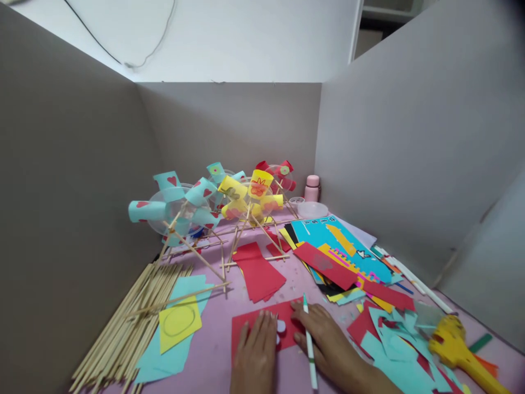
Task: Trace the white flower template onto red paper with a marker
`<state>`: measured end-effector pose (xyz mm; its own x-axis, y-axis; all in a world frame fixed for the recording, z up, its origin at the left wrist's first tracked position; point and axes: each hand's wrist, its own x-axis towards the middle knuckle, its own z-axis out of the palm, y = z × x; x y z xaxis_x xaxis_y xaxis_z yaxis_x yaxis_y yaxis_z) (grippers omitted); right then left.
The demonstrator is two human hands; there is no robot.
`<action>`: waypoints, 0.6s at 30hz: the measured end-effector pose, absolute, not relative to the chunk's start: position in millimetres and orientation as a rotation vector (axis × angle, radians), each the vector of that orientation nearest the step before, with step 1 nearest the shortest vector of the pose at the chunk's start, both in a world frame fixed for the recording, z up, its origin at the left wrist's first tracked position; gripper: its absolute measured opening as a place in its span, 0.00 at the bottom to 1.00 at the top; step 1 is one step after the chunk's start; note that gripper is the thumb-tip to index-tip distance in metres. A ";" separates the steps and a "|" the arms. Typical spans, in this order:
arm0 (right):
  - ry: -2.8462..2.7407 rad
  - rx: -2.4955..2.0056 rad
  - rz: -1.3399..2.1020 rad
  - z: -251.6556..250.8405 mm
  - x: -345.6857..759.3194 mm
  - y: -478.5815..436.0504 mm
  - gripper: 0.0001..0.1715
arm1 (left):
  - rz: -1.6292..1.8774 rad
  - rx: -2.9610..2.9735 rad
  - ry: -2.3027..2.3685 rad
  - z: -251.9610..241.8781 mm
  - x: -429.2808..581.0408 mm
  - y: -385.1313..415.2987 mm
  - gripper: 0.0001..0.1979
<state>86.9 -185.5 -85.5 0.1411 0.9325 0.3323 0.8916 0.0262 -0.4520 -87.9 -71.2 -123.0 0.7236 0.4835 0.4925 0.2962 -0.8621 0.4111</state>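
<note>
My left hand (255, 350) lies flat, fingers stretched out, on a red paper sheet (254, 323) at the near edge of the pink table. A small pale cut-out (281, 326) sits on the red sheet between my two hands. My right hand (328, 339) rests beside it and holds a white pen with a green tip (308, 342), its tip pointing away from me over the sheet's far edge.
Several paper-cup windmills on stick frames (205, 202) stand at the back. A bundle of wooden sticks (131, 323) lies left, with a yellow paper (179, 322) on teal paper. Coloured paper stacks (336, 254) and scraps spread right, by a yellow glue gun (455, 345). Grey partition walls (410, 137) enclose the table.
</note>
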 end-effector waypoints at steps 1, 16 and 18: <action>-1.735 -1.855 0.104 -85.5 86.7 -185.8 0.11 | 0.875 2.709 0.603 -128.3 -85.7 -72.8 0.30; -1.894 -1.800 0.147 -69.5 82.8 -191.1 0.16 | 0.918 3.340 0.796 -141.7 -69.9 -81.5 0.20; -1.920 -1.783 0.224 -66.2 81.2 -190.4 0.18 | 0.918 3.360 0.792 -142.9 -69.1 -81.3 0.20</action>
<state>81.2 -190.4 -66.2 -0.0116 0.9684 0.2491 0.8850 0.1259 -0.4482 -69.1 -81.3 -142.9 0.7801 0.2908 0.5540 0.5054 -0.8148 -0.2841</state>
